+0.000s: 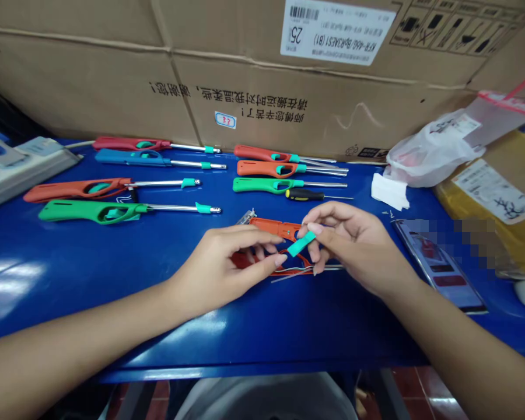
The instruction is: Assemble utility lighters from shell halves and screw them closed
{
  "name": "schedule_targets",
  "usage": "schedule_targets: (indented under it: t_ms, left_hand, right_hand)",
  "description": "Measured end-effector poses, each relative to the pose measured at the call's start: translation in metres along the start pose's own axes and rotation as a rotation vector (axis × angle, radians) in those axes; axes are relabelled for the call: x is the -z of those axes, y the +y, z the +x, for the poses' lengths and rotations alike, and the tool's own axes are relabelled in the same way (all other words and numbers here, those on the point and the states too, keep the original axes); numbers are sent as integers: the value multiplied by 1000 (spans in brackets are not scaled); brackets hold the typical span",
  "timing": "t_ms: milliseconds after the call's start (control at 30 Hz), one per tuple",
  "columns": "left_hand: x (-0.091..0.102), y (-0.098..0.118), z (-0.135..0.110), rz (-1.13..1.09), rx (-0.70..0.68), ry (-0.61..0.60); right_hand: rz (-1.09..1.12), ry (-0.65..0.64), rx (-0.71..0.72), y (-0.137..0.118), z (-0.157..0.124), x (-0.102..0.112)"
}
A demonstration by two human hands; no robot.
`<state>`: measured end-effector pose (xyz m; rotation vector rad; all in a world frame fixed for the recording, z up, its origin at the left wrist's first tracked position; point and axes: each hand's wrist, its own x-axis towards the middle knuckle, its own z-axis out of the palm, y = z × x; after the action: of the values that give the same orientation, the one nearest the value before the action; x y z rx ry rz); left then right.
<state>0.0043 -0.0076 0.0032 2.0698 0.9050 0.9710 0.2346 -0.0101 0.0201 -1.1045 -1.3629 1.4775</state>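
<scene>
My left hand (227,265) and my right hand (354,245) meet over the middle of the blue table (114,280). Both pinch a small teal plastic piece (301,244) between their fingertips. Under the hands lies an opened orange lighter shell (273,227) with red wires and a thin metal rod (295,271) beside it.
Several long gas lighters lie in rows behind: red (131,143), blue (131,156), orange (79,189), green (91,211) on the left, more (266,169) in the middle with a black-yellow screwdriver (304,195). A cardboard box (245,76) walls the back. A plastic bag (433,149), white paper (389,191) and a phone (437,262) lie right.
</scene>
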Motion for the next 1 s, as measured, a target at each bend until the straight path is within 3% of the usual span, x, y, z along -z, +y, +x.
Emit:
schedule_targets:
  t_ms: [200, 367, 467, 567, 767, 933, 1000]
  left_hand:
    - [-2, 3, 0, -50, 107, -85]
    - [-3, 0, 0, -110, 279, -50]
    - [-1, 1, 0, 24, 176, 71]
    - [2, 2, -2, 171, 4, 163]
    - [0, -2, -2, 244, -243, 121]
    - [1, 2, 0, 189, -175, 85]
    - [2, 5, 0, 150, -89, 103]
  right_hand:
    - [108, -117, -65, 8, 1, -11]
    - [-8, -28, -55, 8, -1, -11]
    - [-36, 28, -32, 8, -1, -11]
    - [3, 2, -86, 11, 0, -13]
    - [86, -22, -91, 11, 3, -15]
    - [-88, -25, -6, 12, 2, -12]
    - [-257, -8, 137, 14, 0, -12]
